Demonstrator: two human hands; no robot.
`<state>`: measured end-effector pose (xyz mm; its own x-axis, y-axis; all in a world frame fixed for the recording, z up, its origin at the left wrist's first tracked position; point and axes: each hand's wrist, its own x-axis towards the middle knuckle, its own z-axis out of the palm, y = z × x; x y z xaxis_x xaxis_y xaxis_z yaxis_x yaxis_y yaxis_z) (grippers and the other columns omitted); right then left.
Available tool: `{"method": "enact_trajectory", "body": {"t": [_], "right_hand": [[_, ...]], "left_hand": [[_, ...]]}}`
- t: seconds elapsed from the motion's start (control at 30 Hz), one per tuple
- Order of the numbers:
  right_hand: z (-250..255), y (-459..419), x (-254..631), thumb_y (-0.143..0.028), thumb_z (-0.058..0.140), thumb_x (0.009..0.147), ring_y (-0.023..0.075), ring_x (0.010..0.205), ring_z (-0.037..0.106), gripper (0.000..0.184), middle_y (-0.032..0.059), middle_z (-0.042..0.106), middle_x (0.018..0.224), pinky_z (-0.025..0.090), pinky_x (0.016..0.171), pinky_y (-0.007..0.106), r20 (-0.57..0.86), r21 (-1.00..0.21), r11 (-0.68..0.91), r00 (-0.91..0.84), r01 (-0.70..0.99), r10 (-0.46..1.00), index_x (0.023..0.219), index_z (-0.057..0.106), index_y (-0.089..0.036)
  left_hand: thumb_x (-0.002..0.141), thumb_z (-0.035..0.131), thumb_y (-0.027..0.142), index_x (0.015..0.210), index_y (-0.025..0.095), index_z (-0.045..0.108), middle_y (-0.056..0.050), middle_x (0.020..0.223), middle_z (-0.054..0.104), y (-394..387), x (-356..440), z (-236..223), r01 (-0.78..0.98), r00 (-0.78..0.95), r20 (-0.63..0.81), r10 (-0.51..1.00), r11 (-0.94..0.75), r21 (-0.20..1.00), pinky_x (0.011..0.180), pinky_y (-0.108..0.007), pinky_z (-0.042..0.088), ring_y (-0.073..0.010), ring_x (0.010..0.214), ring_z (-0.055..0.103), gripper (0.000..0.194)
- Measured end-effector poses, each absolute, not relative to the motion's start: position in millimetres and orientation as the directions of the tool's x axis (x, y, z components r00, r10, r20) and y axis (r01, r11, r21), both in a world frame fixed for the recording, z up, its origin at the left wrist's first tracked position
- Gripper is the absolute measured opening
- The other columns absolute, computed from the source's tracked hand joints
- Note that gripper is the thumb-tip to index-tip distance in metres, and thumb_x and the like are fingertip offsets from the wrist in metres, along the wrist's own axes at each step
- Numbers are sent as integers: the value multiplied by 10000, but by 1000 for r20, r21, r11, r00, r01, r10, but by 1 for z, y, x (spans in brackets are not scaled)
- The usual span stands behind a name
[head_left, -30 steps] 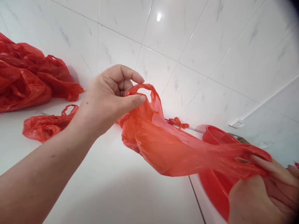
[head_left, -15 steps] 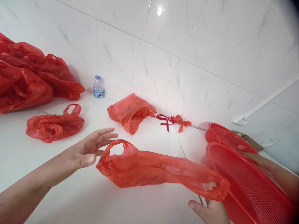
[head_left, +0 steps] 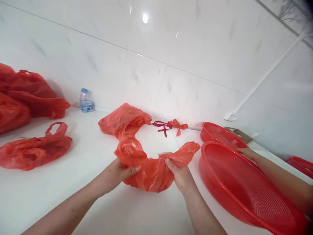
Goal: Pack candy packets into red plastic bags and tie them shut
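Note:
Between my two hands is a crumpled red plastic bag (head_left: 156,178), held just above the white table. My left hand (head_left: 116,176) grips its left side, thumb in front, the other fingers hidden behind the plastic. On the right side, my right hand (head_left: 177,169) pinches the gathered film between thumb and fingers. The bag's two handle ends stick up on either side. Right behind it lies another red plastic bag (head_left: 122,120), partly bulged, against the wall. A flattened red bag with a handle loop (head_left: 36,151) rests to the left.
A big heap of red bags (head_left: 36,98) fills the far left. Beside it stands a water bottle (head_left: 86,101). A dark red ribbon (head_left: 163,125) lies by the wall. At right are red plastic baskets (head_left: 227,202), with another person's arm (head_left: 276,173) reaching over them.
My left hand let go of the bag's handle, then took hold of its side. My right hand moved left, and the stretched bag is now bunched between both hands. The view shifted right.

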<state>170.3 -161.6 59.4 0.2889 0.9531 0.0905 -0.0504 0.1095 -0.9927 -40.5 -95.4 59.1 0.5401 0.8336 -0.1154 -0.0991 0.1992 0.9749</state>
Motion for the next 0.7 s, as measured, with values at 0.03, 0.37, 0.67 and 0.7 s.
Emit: {"method": "enact_trajectory", "body": {"t": [0.03,0.37,0.67,0.7], "right_hand": [[60,-154,176,-451,713,698,251,993,612,338,67,681,1022,461,917,405,83,-978,139,319,-158,944,930,696,-206],[4,-78,214,-378,695,698,170,903,630,273,-19,687,858,487,832,335,-38,-757,170,303,-631,952,928,610,-258],[-1,-78,201,-521,586,772,81,473,357,334,-88,346,516,351,512,207,-93,-670,-20,58,-742,994,897,578,-211],[-1,-78,199,-582,550,774,80,463,339,405,-86,340,510,339,500,207,-84,-666,-35,29,-745,996,904,591,-200]], "left_hand": [[632,759,383,882,245,670,-48,915,699,-88,-37,62,-96,582,-107,806,198,975,763,-380,538,-292,894,643,300],[743,647,282,831,205,619,-87,835,702,-29,35,9,-420,472,-305,827,515,747,749,-352,546,-263,876,677,120],[761,618,336,808,192,588,-73,806,687,-16,39,-15,-437,532,-254,808,519,735,771,-367,525,-260,819,670,154],[757,626,356,805,195,585,-68,796,684,-17,39,-15,-429,534,-256,806,519,739,769,-368,524,-260,812,670,173]]}}
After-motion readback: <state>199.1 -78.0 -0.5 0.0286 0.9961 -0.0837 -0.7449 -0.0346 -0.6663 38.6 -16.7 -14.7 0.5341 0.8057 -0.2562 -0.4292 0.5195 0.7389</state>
